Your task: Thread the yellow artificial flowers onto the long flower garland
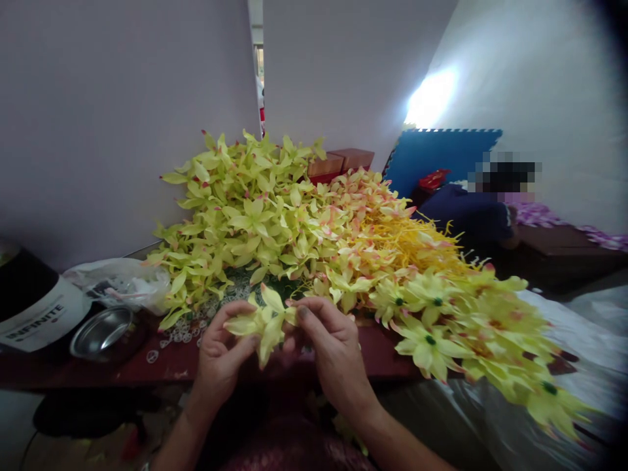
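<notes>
1. Your left hand point(220, 356) comes up from below with its palm turned inward, thumb and curled fingers closed on the left petals of a yellow-green flower point(269, 324).
2. Your right hand point(338, 347) mirrors it, fingers bent and thumb pressing in, pinching the flower's right side.
3. You hold that flower between both hands, above the near edge of the dark red table point(167, 363), just in front of the big flower heap point(255, 219).
4. On your left, a metal bowl point(102, 333) shows its shiny inner wall; you cannot make out any contents.
5. Behind the bowl, a clear plastic bag point(122, 278) holds whitish and pinkish bits too blurred to name.
6. Small clear rings point(184, 332) lie loose on the table between the bowl and your left hand.
</notes>
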Demonstrator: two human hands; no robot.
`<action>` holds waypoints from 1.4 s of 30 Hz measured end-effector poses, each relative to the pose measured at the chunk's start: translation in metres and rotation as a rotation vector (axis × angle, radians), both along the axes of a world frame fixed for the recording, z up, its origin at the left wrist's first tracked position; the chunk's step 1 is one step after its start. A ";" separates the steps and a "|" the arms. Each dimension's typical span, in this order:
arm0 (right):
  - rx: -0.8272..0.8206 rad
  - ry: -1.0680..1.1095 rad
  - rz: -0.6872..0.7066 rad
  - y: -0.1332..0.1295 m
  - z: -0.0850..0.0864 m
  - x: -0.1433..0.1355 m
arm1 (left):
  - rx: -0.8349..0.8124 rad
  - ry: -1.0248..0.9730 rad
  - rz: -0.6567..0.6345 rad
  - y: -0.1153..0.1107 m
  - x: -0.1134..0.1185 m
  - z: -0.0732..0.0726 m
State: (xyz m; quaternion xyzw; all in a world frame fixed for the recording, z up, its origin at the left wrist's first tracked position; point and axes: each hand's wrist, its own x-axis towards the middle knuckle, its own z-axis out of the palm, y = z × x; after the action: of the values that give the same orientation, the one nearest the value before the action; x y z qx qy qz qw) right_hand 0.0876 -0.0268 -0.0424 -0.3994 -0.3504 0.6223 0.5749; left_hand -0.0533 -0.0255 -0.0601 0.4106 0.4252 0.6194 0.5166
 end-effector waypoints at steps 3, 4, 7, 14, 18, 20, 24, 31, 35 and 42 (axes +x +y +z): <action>-0.023 0.021 0.006 -0.001 0.000 0.000 | 0.018 -0.010 0.000 0.000 0.001 -0.001; -0.025 0.022 0.006 -0.001 -0.001 0.000 | 0.026 -0.010 -0.006 0.000 0.001 -0.002; -0.017 0.007 0.002 -0.002 -0.002 0.001 | 0.049 0.008 -0.021 -0.001 0.001 -0.003; 0.025 -0.078 0.026 -0.007 -0.006 0.000 | 0.131 0.076 -0.102 -0.003 0.002 -0.008; 0.047 -0.150 0.045 -0.009 -0.007 -0.001 | 0.181 0.066 -0.123 -0.005 0.005 -0.008; 0.071 -0.214 0.057 -0.009 -0.008 0.000 | 0.167 0.053 -0.116 -0.005 0.006 -0.006; 0.276 -0.525 0.046 -0.007 -0.013 0.012 | 0.110 -0.011 -0.099 -0.005 0.009 -0.004; 0.840 -1.052 -0.233 -0.005 -0.016 0.035 | 0.037 -0.079 -0.072 -0.006 0.010 -0.008; 1.126 -1.050 -0.306 -0.008 -0.013 0.034 | 0.038 -0.081 -0.082 -0.006 0.012 -0.007; 1.172 -1.162 -0.164 -0.005 -0.017 0.022 | 0.028 -0.124 -0.180 -0.008 0.017 -0.005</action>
State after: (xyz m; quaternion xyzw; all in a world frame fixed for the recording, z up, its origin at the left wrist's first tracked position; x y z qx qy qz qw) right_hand 0.1096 -0.0317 -0.0591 -0.3173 -0.8288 -0.0107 0.4607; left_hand -0.0367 -0.0340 -0.0651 0.4154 0.3451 0.6007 0.5895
